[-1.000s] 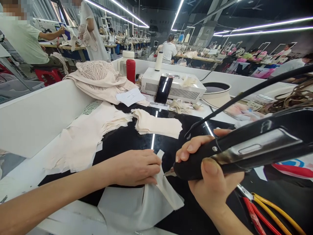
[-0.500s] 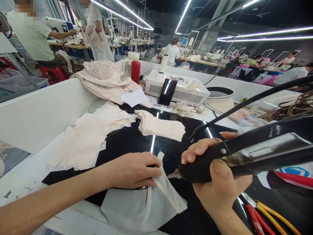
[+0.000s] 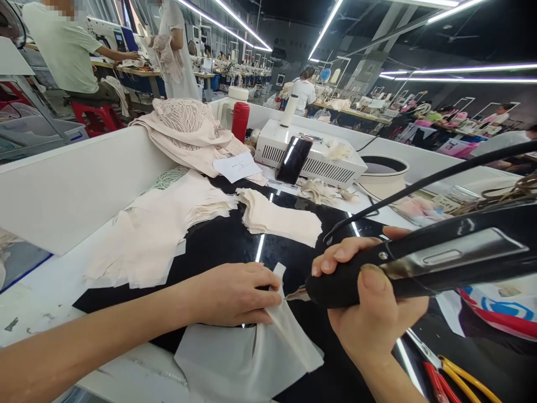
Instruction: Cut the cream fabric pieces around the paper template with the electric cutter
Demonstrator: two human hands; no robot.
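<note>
In the head view my left hand (image 3: 237,294) rests over a thin white fabric piece (image 3: 235,355), its bent fingers gripping a narrow folded strip near the top. The piece spreads toward the front edge of the glossy black work surface (image 3: 213,243). My right hand (image 3: 373,319) is wrapped around a black handheld tool (image 3: 344,285) with a silver plate on its body. Its narrow metal tip (image 3: 297,295) points left, close to the strip and my left fingertips. Whether tip and fabric touch, I cannot tell.
Stacks of cream fabric pieces (image 3: 138,235) (image 3: 283,219) lie beyond my hands. Red- and yellow-handled tools (image 3: 451,372) are at lower right. A black cord (image 3: 423,176) crosses the right side. Behind stand a phone (image 3: 295,159), a white vented box (image 3: 327,159) and a red bottle (image 3: 240,122).
The tool's tip has come nearer the strip, leaving more of the metal in sight. My left hand keeps its hold on the fabric. The whole view has shifted slightly.
</note>
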